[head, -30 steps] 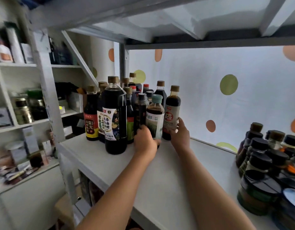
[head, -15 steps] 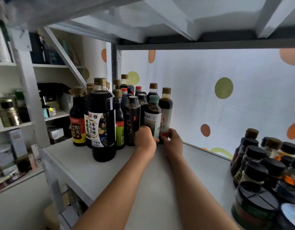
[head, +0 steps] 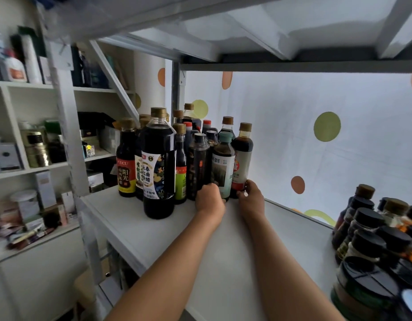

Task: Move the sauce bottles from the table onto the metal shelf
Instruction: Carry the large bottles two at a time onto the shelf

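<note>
— Two hands are at work in the head view, both reaching to the foot of the bottle cluster at centre frame. What is each one doing?

— The left hand [head: 209,199] has its fingers curled round the base of the teal-capped bottle [head: 223,167]. The right hand [head: 252,198] is just to the right of it, fingers and thumb curled against the bottom of the white-labelled bottle [head: 243,163] at the cluster's right edge. Both bottles stand upright on the metal shelf [head: 154,230], touching their neighbours.

— So which step is this?

— Setting down, I would say. The two bottles look seated on the shelf board and the hands are snugging them into the group beside the slim dark bottle [head: 199,165]. The big vinegar bottle [head: 158,163] stands in front, left of centre.

— And the table?

— It is not in the frame, so I cannot tell how many bottles are left there.

— What does the next move call for?

— Letting go gently and drawing both hands straight back, without brushing the tightly packed neighbours; one knock could topple several. The black-capped jars [head: 367,228] at lower right sit close to the right forearm's way out, so that arm needs care.
</note>
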`<state>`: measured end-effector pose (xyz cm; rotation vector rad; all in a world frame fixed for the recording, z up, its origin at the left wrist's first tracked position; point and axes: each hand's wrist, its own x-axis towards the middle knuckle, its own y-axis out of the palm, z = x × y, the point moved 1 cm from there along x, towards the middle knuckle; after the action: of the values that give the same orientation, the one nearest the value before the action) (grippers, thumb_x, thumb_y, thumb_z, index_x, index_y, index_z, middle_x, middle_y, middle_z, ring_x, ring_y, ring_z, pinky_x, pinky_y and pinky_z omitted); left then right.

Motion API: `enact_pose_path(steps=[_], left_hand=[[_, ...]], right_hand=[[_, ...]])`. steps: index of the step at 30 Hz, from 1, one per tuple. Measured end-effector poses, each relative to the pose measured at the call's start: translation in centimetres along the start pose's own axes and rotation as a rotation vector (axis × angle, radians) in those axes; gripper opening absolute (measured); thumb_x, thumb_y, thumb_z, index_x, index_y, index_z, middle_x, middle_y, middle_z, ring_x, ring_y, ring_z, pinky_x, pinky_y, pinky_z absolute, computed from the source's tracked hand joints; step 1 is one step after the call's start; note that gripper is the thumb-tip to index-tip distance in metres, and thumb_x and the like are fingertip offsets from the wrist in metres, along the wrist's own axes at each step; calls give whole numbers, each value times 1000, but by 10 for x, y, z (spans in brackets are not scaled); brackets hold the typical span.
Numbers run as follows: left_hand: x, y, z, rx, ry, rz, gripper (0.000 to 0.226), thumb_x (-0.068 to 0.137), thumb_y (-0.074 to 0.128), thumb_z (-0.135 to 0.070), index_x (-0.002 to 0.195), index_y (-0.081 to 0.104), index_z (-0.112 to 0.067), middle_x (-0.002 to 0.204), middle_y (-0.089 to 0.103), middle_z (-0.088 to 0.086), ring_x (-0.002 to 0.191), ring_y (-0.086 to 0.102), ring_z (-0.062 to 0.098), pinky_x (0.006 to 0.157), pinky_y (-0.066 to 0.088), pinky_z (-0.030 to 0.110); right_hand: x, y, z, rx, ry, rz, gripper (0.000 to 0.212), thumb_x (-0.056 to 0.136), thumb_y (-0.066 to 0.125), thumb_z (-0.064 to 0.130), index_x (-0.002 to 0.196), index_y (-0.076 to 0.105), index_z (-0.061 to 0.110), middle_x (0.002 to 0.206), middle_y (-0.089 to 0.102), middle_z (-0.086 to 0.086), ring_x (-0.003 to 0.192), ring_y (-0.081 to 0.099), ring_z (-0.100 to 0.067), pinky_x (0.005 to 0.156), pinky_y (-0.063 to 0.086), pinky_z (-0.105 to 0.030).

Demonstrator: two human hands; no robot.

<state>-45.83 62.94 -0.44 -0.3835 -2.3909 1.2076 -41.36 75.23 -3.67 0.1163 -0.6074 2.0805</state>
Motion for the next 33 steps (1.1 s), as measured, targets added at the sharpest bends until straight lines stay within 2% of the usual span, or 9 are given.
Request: enact_pose_path(steps=[5,8,12,15,20,24,27,31,33], left_hand=[[-24,-7,18,59,128,118,39,95,58,-20,129,47,-4,128,57,18,119,55,35,93,47,38],[-34,-16,36,134,263,276,35,98,49,-29,124,52,-5,131,54,18,121,51,34,96,43,39],[-53,-30,65,217,396,385,45,102,34,-36,135,46,-8,147,42,12,135,38,27,109,30,39],[-69,-41,85,246,486,389,50,103,28,-39,145,38,-13,156,31,6,144,25,21,117,18,42],[-91,-63,112,224,535,391,47,102,28,-39,139,44,-15,150,39,4,139,32,21,115,22,45],[-113,-85,140,202,569,373,35,102,27,-32,120,53,-17,133,51,3,128,41,21,110,28,45],[-130,-97,172,134,607,243,33,104,24,-29,114,54,-20,130,52,-1,131,38,19,114,21,44],[-148,-112,226,50,601,109,45,107,20,-31,146,37,-16,157,29,0,148,15,18,121,12,42],[-153,-122,255,44,577,59,49,107,18,-33,151,29,-14,160,24,2,150,9,17,122,8,40]], right_hand=[[-17,-5,10,-196,-4,20,33,88,54,3,120,54,9,117,64,-13,111,58,-32,80,38,-28],[-40,-6,18,-531,-35,107,47,92,46,12,138,48,20,132,59,-12,120,55,-32,94,44,-35],[-76,-6,31,-891,-41,242,38,100,31,21,128,54,11,135,55,-16,122,53,-32,101,43,-38],[-105,-8,37,-929,-1,300,45,103,24,29,138,45,11,146,44,-13,136,40,-26,113,29,-41],[-153,-4,55,-975,91,350,52,103,20,37,146,34,11,156,29,-13,146,23,-25,118,15,-49],[-202,11,79,-994,73,387,48,103,21,34,142,36,11,153,31,-13,145,24,-25,116,16,-55],[-234,24,98,-893,6,374,57,106,21,37,154,16,9,164,11,-8,151,6,-20,122,8,-47],[-274,58,129,-833,-187,306,58,106,19,39,157,3,14,164,-3,-2,151,-6,-14,123,0,-35],[-292,84,141,-839,-302,326,57,107,18,38,157,1,17,164,-6,0,150,-10,-11,122,-5,-30]])
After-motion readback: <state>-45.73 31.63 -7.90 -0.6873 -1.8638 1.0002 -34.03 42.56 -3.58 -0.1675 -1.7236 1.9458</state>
